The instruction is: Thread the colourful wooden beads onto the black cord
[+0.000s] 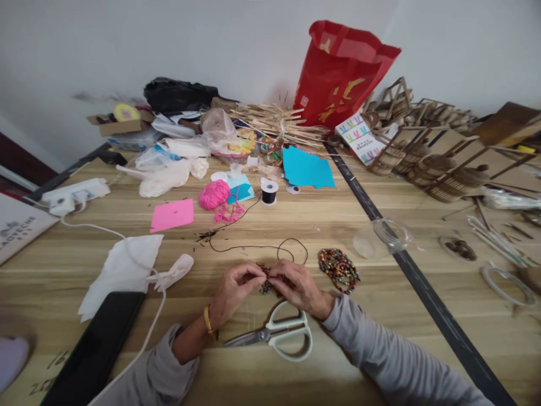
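Note:
My left hand (236, 287) and my right hand (298, 285) meet at the fingertips over a small cluster of dark beads (266, 287). Both are closed in a pinch; what lies between the fingertips is too small to make out. A thin black cord (245, 247) runs on the table from behind my hands toward a spool of black cord (269, 193). To the right of my right hand lies a coiled heap of multicoloured beads (338, 270). Scissors with pale green handles (291, 332) rest just below my hands, blades pointing left.
A black phone-like slab (97, 349), white cable and tissue (122, 270) lie left. Pink yarn (214, 194), pink paper (172, 215) and blue paper (308, 167) are farther back. A red bag (342, 73) stands behind; small wooden lantern-like pieces (452, 175) and clear rings (391, 235) are right.

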Available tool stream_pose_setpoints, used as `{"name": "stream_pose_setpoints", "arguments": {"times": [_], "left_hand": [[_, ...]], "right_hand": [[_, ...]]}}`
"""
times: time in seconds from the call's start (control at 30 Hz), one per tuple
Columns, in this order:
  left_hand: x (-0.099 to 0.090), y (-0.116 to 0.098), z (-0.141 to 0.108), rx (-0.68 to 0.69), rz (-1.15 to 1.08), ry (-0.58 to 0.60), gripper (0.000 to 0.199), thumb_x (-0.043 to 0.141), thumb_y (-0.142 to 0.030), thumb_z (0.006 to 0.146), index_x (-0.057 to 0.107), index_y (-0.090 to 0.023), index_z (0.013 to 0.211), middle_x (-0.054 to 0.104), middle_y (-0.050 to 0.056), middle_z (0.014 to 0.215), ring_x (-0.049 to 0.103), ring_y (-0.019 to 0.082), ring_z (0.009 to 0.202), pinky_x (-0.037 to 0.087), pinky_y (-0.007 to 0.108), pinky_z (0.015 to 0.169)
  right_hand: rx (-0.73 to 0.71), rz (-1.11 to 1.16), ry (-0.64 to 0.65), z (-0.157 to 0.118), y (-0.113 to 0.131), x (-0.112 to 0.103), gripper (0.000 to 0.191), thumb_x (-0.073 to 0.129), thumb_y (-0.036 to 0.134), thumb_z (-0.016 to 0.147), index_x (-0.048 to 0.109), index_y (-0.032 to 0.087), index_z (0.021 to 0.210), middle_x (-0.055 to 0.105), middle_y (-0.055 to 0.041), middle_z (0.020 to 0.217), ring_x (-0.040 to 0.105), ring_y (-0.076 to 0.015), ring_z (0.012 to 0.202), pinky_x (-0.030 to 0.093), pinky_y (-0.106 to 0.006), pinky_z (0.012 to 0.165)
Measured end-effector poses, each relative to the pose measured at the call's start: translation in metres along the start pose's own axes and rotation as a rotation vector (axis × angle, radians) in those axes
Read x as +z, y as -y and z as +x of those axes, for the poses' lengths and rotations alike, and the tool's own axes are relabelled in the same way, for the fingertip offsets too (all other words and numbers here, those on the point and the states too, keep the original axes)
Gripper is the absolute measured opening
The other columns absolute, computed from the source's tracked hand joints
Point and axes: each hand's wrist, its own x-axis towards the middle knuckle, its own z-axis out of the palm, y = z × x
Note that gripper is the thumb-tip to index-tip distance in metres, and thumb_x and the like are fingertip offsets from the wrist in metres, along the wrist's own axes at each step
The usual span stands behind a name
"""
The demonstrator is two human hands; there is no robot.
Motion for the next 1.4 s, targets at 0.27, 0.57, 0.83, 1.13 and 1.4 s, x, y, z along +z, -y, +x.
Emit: {"name": "stream_pose_setpoints", "arguments": {"times": [0.27,0.57,0.83,1.13,1.4], "left_hand": [[0.001,0.008,-0.002,0.027,0.136,-0.029,0.01,0.064,-0.023,0.078,0.068,-0.015,0.081,0.067,0.003,0.078,0.06,0.014,0.073,0.047,0.023,0.069],[0.002,0.003,-0.003,0.39,0.464,0.023,0.008,0.063,-0.012,0.078,0.066,-0.014,0.071,0.067,0.004,0.069,0.06,0.015,0.069,0.047,0.026,0.068],[-0.008,-0.002,-0.003,0.472,0.738,0.146,0.01,0.06,-0.011,0.081,0.066,-0.014,0.073,0.065,0.004,0.074,0.058,0.016,0.075,0.045,0.03,0.077],[-0.044,-0.033,0.005,0.007,0.922,0.309,0.004,0.064,-0.018,0.074,0.065,-0.016,0.077,0.056,0.001,0.076,0.055,0.013,0.064,0.043,0.024,0.062],[-0.057,-0.021,0.007,-0.029,0.906,0.359,0.003,0.06,-0.018,0.07,0.06,-0.017,0.073,0.057,-0.001,0.068,0.054,0.014,0.062,0.04,0.023,0.057]], "right_hand": [[0.075,0.035,-0.021,0.004,0.004,-0.006,0.011,0.051,0.021,0.093,0.061,0.018,0.091,0.059,-0.0079,0.086,0.057,-0.0166,0.081,0.049,-0.027,0.069],[0.278,0.11,-0.151,0.002,-0.005,-0.004,0.008,0.058,0.026,0.089,0.061,0.019,0.086,0.059,-0.0029,0.075,0.055,-0.0147,0.069,0.045,-0.026,0.06],[0.281,0.113,-0.156,0.004,-0.006,-0.008,0.009,0.054,0.024,0.09,0.059,0.019,0.083,0.057,-0.003,0.074,0.054,-0.0156,0.07,0.043,-0.027,0.061],[0.303,0.106,-0.166,0.003,-0.008,-0.007,0.01,0.054,0.024,0.09,0.059,0.019,0.083,0.056,-0.0027,0.075,0.053,-0.0147,0.069,0.042,-0.025,0.058],[0.31,0.095,-0.128,0.005,-0.006,-0.008,0.012,0.052,0.025,0.09,0.057,0.018,0.081,0.056,-0.003,0.074,0.052,-0.0146,0.068,0.042,-0.025,0.058]]}}
